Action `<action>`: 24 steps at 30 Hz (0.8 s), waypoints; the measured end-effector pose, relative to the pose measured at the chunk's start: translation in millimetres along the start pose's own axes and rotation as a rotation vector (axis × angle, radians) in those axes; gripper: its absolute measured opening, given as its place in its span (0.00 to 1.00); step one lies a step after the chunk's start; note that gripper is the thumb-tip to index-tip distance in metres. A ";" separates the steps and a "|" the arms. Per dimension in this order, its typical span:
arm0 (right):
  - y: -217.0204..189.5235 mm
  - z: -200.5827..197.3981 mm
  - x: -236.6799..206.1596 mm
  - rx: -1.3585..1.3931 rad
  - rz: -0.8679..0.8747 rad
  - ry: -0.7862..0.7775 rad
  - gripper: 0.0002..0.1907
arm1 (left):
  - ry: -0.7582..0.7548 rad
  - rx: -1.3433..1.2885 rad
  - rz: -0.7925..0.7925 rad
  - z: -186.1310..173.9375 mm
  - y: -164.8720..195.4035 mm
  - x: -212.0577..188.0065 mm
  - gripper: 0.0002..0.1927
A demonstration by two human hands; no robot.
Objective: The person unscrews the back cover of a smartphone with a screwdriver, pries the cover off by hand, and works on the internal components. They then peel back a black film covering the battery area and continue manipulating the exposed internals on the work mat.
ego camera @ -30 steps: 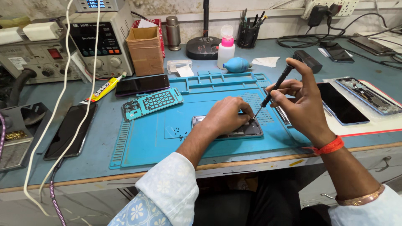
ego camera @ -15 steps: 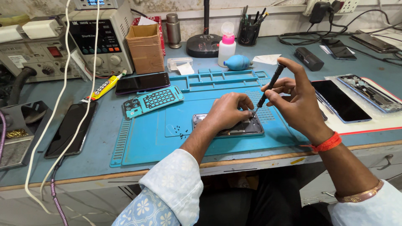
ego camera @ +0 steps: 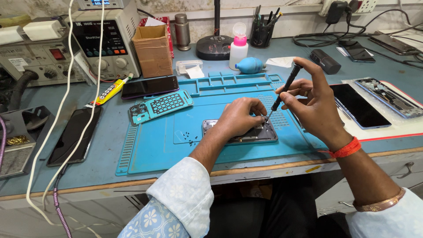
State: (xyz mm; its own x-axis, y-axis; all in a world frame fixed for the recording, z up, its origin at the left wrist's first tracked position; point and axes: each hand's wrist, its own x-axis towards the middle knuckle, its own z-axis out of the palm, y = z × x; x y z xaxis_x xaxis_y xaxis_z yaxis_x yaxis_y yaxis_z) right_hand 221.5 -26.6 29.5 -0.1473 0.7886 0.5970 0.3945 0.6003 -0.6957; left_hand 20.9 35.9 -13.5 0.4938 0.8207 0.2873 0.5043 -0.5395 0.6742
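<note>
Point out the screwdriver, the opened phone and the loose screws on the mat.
screwdriver (ego camera: 286, 87), head view, middle of black shaft
opened phone (ego camera: 264, 134), head view, exposed right end
loose screws (ego camera: 190, 139), head view, centre of cluster

Brown cardboard box (ego camera: 153, 50) at back, open top. Power supply (ego camera: 105, 39) beside it, dark display panel. Yellow glue tube (ego camera: 110, 91) lying left of mat. Dark phone screens: (ego camera: 150, 87), (ego camera: 72, 135), (ego camera: 357, 105).

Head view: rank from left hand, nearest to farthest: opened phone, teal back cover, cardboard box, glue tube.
1. Opened phone: under the left hand, on the blue mat.
2. Teal back cover: to the left, at the mat's far-left corner.
3. Cardboard box: far left, at the bench's back.
4. Glue tube: farthest left, off the mat.
</note>
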 end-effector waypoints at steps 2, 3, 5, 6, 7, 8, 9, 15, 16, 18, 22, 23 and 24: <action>0.4 0.5 0.4 -0.013 -0.013 -0.005 0.37 | 0.007 -0.005 0.018 -0.3 -0.4 -0.7 0.11; 0.7 0.8 0.2 -0.020 -0.019 -0.008 0.37 | 0.010 -0.008 0.026 -0.1 -0.4 -1.2 0.11; 1.3 1.6 0.0 -0.037 -0.020 -0.012 0.37 | 0.013 -0.004 0.031 0.0 -0.1 -1.2 0.11; 1.6 2.2 -0.1 -0.044 -0.021 -0.014 0.37 | 0.015 -0.002 0.033 -0.2 -0.1 -1.4 0.11; 2.0 2.6 -0.3 -0.049 -0.016 -0.012 0.37 | 0.015 -0.004 0.030 -0.3 -0.3 -1.6 0.11; 2.3 2.7 -0.1 -0.054 -0.011 -0.008 0.37 | 0.015 -0.007 0.028 -0.6 -0.4 -1.5 0.11; 2.5 2.6 -0.3 -0.059 -0.005 -0.005 0.37 | 0.014 -0.010 0.025 -0.3 -0.6 -1.4 0.11; 2.0 0.9 0.6 -0.047 -0.035 -0.012 0.37 | 0.013 -0.010 0.031 2.1 -3.7 -0.5 0.11; 1.3 0.5 0.8 -0.041 -0.032 -0.012 0.37 | 0.019 -0.009 0.038 2.4 -3.8 -0.3 0.11; -0.4 -0.6 1.1 -0.029 -0.028 -0.010 0.37 | 0.031 -0.007 0.055 2.4 -3.2 -0.5 0.11; -4.4 -0.9 2.0 -0.042 -0.020 0.004 0.38 | 0.015 0.011 0.095 -2.6 1.1 -3.5 0.12; -5.3 -0.8 2.2 -0.036 -0.027 0.006 0.38 | -0.005 0.022 0.099 -4.3 2.5 -4.9 0.13; -6.2 -0.7 2.7 -0.031 -0.033 0.008 0.38 | -0.025 0.032 0.102 -6.1 4.0 -6.1 0.13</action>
State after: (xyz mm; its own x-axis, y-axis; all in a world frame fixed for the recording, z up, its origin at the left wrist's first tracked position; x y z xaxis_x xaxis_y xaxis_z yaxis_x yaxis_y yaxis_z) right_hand 219.3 -28.3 35.7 -0.1535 0.7671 0.6229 0.4174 0.6217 -0.6628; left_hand 15.6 29.9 -8.4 0.5615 0.7562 0.3360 0.4728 -0.6265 0.6197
